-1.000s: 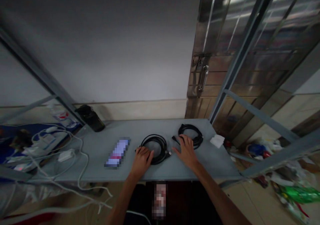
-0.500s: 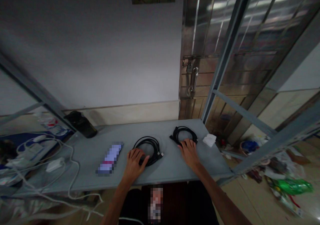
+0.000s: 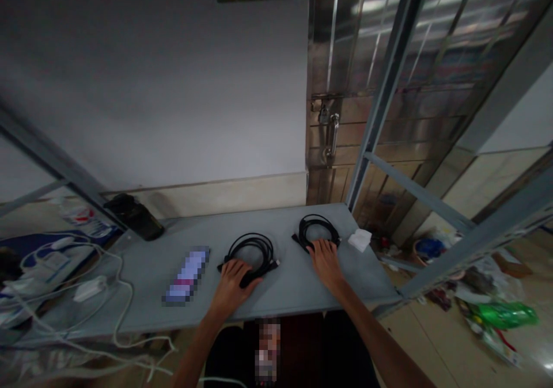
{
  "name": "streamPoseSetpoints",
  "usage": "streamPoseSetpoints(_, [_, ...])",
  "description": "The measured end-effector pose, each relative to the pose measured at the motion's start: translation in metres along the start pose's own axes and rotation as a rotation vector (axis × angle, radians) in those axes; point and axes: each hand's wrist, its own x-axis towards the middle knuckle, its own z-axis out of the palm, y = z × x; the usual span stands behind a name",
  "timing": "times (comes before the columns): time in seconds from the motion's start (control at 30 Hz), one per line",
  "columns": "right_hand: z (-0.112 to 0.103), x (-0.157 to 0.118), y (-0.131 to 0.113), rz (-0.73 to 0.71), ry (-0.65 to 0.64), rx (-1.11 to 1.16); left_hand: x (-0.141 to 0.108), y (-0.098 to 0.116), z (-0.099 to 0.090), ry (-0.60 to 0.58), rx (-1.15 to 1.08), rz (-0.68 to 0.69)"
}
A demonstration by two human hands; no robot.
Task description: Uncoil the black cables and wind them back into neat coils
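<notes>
Two coiled black cables lie on the grey tabletop. My left hand rests over the near left side of the left cable coil, its thumb stretched out to the right and its fingers laid on the loops. Metal plug ends poke out at that coil's right side. On the near edge of the right cable coil lie the fingers of my right hand, fairly flat and not visibly wrapped round it. The undersides of both hands are hidden.
A phone with a blurred screen lies left of my left hand. A dark bottle and tangled white cords are farther left. Crumpled white paper sits near the right edge. Grey metal posts frame the table.
My left thumb has spread outward from the fingers, toward me and right. My right hand stays on its coil. The whole view has shifted slightly.
</notes>
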Motion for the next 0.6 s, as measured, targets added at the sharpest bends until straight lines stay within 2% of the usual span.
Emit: streamPoseSetpoints(0.6, [-0.0011, 0.0000, -0.0002, 0.004, 0.037, 0.031, -0.0003, 0.0031, -0.0058, 0.053, -0.023, -0.034])
